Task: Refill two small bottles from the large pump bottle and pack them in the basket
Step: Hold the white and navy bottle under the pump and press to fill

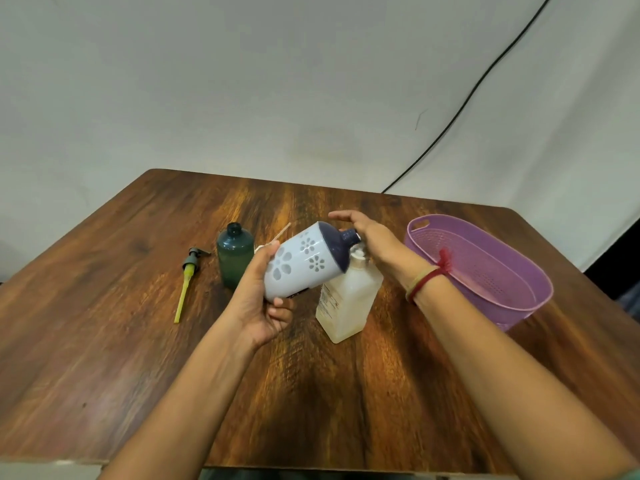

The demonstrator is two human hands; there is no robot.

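Hands meet over the middle of the worktop (311, 393), a dark wood-grain surface. The left hand (258, 303) grips the white bottle (299, 263) round its lower body, thumb on the near side and fingers curled under the base. This small bottle, patterned with pale flowers and topped with a dark blue shoulder and neck, is tilted so that its neck points right, just beside the top of the large pump bottle (346, 299). The large bottle stands upright, translucent, with pale liquid low inside.

The right hand (363, 233) lies palm-down over that bottle's pump head, fingers stretched out and holding nothing; whether the palm presses the pump I cannot tell, since the hand hides it. A red thread band (427, 277) circles the right wrist.

Toward the left edge, a dark green bottle (234, 261) stands upright with its neck uncapped, just beside the left hand. Further left, a loose pump (189, 271) with a yellow-green tube lies flat on the wood.

Near the right edge sits the purple basket (498, 268), well apart from the bottles. A black cable (467, 98) runs down the wall behind.
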